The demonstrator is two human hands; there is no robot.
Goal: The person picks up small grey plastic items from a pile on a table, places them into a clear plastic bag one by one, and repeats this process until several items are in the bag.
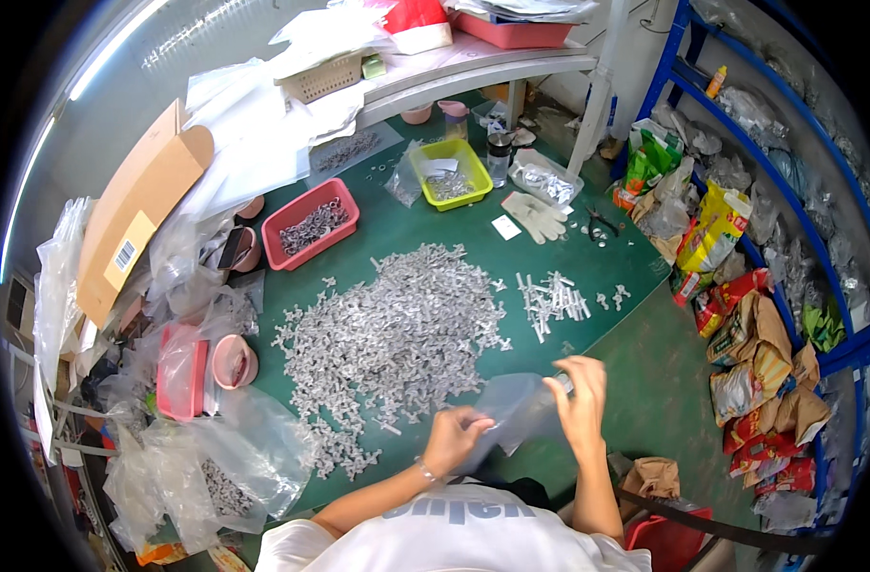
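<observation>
A clear plastic bag [511, 405] is held slanting over the table's near edge, between my two hands. My left hand [452, 440] is closed in a pinch on the bag's lower left part. At its upper right end is my right hand [580, 398], fingers curled toward the thumb. A small greyish glint shows between those fingers, but what they hold is too small to name. Just beyond my left hand lies a big heap of small silver-grey metal parts [406, 315]. To its right is a smaller pile of pale rod-shaped pieces [554, 300].
On the green table [606, 276] stand a pink tray [271, 229] and a yellow-green tray [482, 191], both with metal parts. White gloves [540, 217] and pliers [602, 225] lie at the far right. Loose plastic bags [263, 448] crowd the left; blue shelving [759, 143] stands at right.
</observation>
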